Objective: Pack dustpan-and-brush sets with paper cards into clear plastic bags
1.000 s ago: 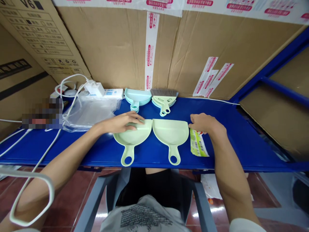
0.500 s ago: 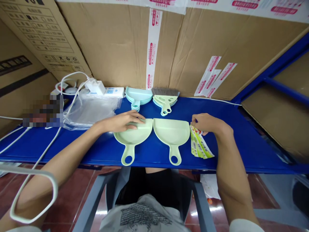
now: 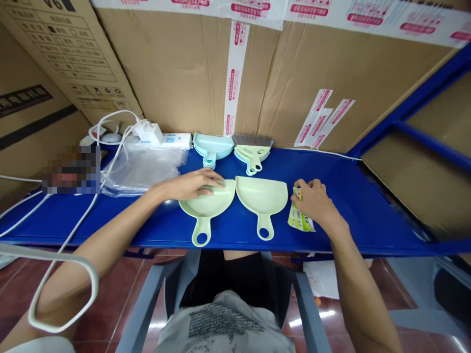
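Two pale green dustpans lie side by side on the blue table, handles toward me. My left hand [image 3: 200, 184] rests palm down on the left dustpan [image 3: 200, 210], fingers stretched and apart over its back edge. Beside it, the right dustpan [image 3: 262, 195] is untouched. At its right, my right hand [image 3: 312, 198] is closed over a small stack of yellow-green printed labels [image 3: 301, 220]. Fingers and thumb are at the labels' upper end, and the hand hides part of them.
Behind lie stacked light blue dustpans [image 3: 213, 142] and stacked small brushes [image 3: 253, 153]. Clear plastic bags [image 3: 145, 169], a white power strip [image 3: 176, 140] and loose white cables [image 3: 73, 230] occupy the left. Cardboard [image 3: 176, 68] walls the back.
My right hand has shifted from the fanned labels' top corner to over them, and the labels look more gathered. The right dustpan sits slightly farther back. My left hand stays on its dustpan.
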Demonstrator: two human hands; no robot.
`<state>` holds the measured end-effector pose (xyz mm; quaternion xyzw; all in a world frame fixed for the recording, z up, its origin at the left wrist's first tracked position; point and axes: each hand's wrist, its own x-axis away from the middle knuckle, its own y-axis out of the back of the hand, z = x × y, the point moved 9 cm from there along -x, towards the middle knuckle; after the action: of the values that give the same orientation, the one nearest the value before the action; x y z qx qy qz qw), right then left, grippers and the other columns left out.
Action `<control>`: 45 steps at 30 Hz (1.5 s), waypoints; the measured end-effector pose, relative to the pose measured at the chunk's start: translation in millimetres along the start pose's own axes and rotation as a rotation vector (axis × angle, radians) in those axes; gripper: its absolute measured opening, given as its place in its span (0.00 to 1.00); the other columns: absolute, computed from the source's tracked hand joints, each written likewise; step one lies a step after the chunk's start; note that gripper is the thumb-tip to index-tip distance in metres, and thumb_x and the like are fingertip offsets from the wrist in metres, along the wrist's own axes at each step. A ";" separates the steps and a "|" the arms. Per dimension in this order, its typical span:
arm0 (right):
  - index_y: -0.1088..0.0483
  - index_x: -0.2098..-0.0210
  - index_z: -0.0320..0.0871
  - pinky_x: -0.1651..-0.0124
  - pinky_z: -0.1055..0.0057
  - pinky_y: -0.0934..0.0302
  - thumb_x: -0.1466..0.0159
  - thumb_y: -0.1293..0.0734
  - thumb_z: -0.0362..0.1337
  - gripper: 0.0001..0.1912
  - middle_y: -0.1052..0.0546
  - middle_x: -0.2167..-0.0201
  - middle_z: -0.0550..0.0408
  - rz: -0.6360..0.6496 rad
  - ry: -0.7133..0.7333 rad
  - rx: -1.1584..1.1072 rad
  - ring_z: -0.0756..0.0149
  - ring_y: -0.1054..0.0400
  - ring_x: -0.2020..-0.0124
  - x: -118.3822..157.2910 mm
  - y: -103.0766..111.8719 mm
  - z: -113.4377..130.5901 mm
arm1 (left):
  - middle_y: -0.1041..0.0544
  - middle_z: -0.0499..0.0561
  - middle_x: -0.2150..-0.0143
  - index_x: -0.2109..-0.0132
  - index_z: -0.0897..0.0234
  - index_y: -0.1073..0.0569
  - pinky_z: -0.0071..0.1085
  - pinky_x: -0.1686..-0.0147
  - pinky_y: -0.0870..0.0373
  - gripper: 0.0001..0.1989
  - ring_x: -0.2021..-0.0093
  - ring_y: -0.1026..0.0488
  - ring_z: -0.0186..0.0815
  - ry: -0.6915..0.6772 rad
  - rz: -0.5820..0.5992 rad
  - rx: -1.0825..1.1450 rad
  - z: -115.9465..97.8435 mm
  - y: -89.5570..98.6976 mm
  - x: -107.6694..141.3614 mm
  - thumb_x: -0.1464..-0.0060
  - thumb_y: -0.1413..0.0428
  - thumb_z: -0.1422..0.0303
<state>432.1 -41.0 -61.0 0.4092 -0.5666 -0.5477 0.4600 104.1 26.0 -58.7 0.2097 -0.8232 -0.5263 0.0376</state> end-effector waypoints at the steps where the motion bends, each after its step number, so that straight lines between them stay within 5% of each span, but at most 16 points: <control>1: 0.33 0.39 0.45 0.49 0.50 0.33 0.27 0.42 0.43 0.21 0.34 0.44 0.34 -0.017 -0.017 0.010 0.36 0.37 0.39 -0.7 1.8 -1.0 | 0.25 0.57 0.33 0.35 0.55 0.23 0.51 0.32 0.35 0.20 0.33 0.31 0.48 0.003 0.006 -0.010 -0.4 -0.2 0.0 0.31 0.44 0.70; 11: 0.30 0.45 0.50 0.55 0.56 0.33 0.28 0.42 0.42 0.16 0.32 0.45 0.39 -0.054 0.021 -0.037 0.41 0.38 0.41 11.3 6.3 6.2 | 0.24 0.59 0.34 0.37 0.57 0.21 0.51 0.32 0.35 0.18 0.34 0.30 0.48 0.006 -0.020 0.015 -2.9 2.5 -0.6 0.30 0.44 0.69; 18: 0.37 0.34 0.46 0.52 0.51 0.32 0.29 0.39 0.49 0.28 0.36 0.40 0.34 0.003 -0.038 -0.007 0.36 0.41 0.37 22.6 2.9 1.3 | 0.24 0.58 0.34 0.36 0.56 0.22 0.50 0.32 0.35 0.20 0.34 0.31 0.48 0.015 -0.009 0.007 -4.1 2.4 -1.1 0.31 0.44 0.71; 24: 0.34 0.39 0.45 0.53 0.52 0.32 0.27 0.42 0.44 0.21 0.34 0.44 0.35 0.015 -0.050 0.022 0.37 0.39 0.39 27.9 4.2 8.9 | 0.25 0.58 0.33 0.35 0.56 0.23 0.50 0.33 0.35 0.21 0.33 0.31 0.49 0.018 0.006 -0.001 -3.3 1.1 -1.4 0.32 0.44 0.73; 33: 0.29 0.36 0.48 0.47 0.50 0.33 0.29 0.38 0.42 0.23 0.37 0.38 0.36 -0.085 0.093 0.004 0.36 0.44 0.35 18.7 2.7 2.3 | 0.25 0.57 0.33 0.35 0.56 0.23 0.48 0.33 0.35 0.21 0.33 0.32 0.47 -0.003 -0.001 -0.027 -1.6 0.0 -0.5 0.31 0.44 0.72; 45: 0.26 0.43 0.48 0.56 0.55 0.33 0.30 0.37 0.41 0.18 0.29 0.45 0.39 -0.104 0.108 -0.007 0.40 0.37 0.42 22.9 4.3 6.1 | 0.24 0.56 0.33 0.36 0.54 0.23 0.49 0.34 0.34 0.21 0.34 0.30 0.48 0.004 -0.011 -0.016 -2.8 2.0 -1.4 0.32 0.44 0.72</control>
<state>420.8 -61.4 -54.8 0.4653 -0.5171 -0.5500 0.4622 105.6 24.9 -55.4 0.2149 -0.8176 -0.5328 0.0379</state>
